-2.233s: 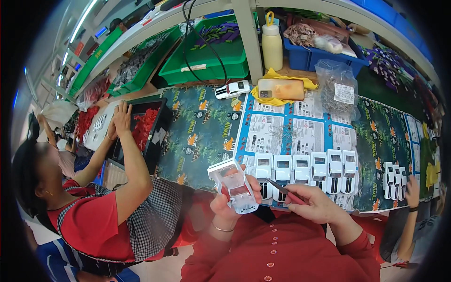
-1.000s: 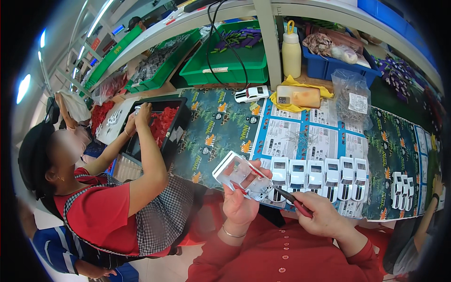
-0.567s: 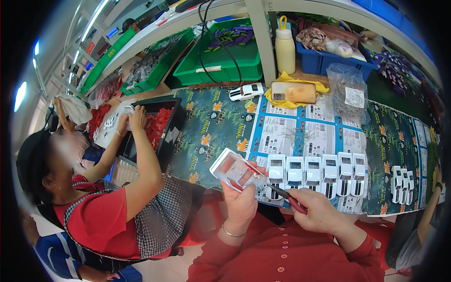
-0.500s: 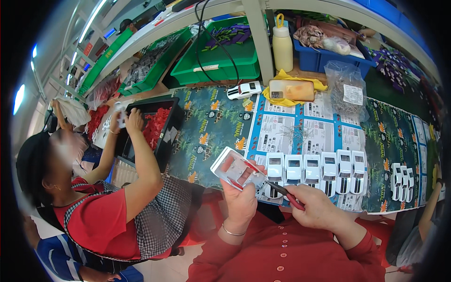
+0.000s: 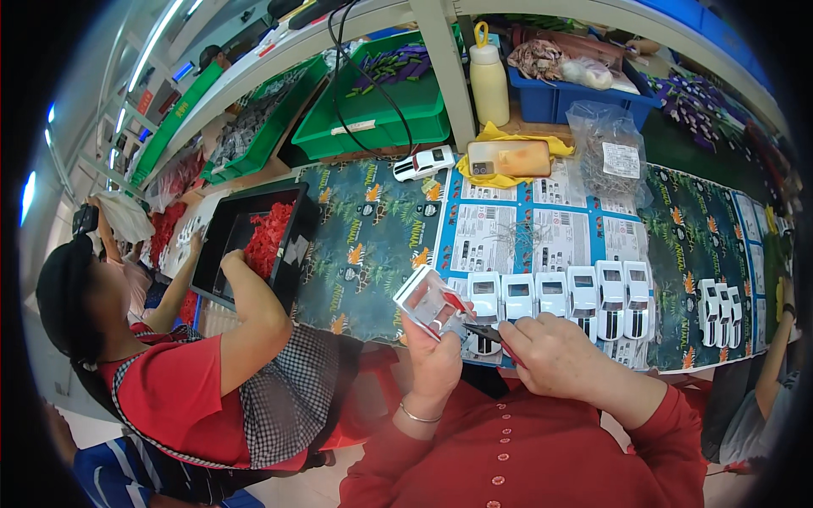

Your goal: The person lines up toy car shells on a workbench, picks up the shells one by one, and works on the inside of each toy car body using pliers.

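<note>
- Firmly, the left hand [image 5: 434, 357] grasps a hollow white plastic toy-car shell with see-through parts [image 5: 423, 298], tilted above the near edge of the table covered in printed sheets [image 5: 360, 254], just left of a row of glossy white toy cars [image 5: 551, 295]; a secure hold that does not squash the thin walls seems best.
- The right hand [image 5: 555, 354] is closed round dark-tipped, red-handled pliers [image 5: 485, 332], their tips at the shell's lower right end; whether they touch or pinch anything there, I cannot tell.
- The left thumb lies near those tips, so settling it well clear before pressing the handles would be wise.
- Small, controlled squeezes should serve better than a twist, which could crack or scratch the plastic.
- Bracing both wrists and turning the shell's inside toward the eyes would help the aim.
- Working slightly away from the row would spare those glossy surfaces if the tool slipped.
</note>
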A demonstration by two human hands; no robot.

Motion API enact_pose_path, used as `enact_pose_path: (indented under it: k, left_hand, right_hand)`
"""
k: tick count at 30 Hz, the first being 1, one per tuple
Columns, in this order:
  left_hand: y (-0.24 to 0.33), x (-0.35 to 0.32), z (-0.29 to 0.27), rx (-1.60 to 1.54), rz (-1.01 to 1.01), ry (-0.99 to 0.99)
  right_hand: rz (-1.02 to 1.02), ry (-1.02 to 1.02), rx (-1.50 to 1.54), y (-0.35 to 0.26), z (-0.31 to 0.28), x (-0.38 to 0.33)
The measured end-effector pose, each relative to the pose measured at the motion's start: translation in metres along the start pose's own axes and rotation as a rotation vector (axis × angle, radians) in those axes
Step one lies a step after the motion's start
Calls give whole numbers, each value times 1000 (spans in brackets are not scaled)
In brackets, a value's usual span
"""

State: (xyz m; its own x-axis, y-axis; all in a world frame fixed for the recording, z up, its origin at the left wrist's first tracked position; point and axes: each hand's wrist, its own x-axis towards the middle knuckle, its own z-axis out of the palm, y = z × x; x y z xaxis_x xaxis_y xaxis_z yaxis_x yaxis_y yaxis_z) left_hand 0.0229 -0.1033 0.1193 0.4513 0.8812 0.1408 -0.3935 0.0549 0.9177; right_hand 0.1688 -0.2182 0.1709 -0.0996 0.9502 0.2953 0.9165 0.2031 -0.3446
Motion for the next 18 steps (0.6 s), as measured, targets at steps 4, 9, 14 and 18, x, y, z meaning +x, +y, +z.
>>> enact_pose_path:
  k: [4,9,14,18]
  left_hand:
    - [-1,-4,0,-25,-30,12]
    - [-6,-4,0,94,46,-20]
    - [8,-7,4,-126,-63,22]
    - [9,-8,3,-157,-86,40]
  right_hand:
    - [-56,-39,-85,-2,-7,3]
    - [-63,-94,-92,2,-12,10]
    - [-74,-73,-25,3,-10,7]
    - [-62,-72,-21,3,-7,5]
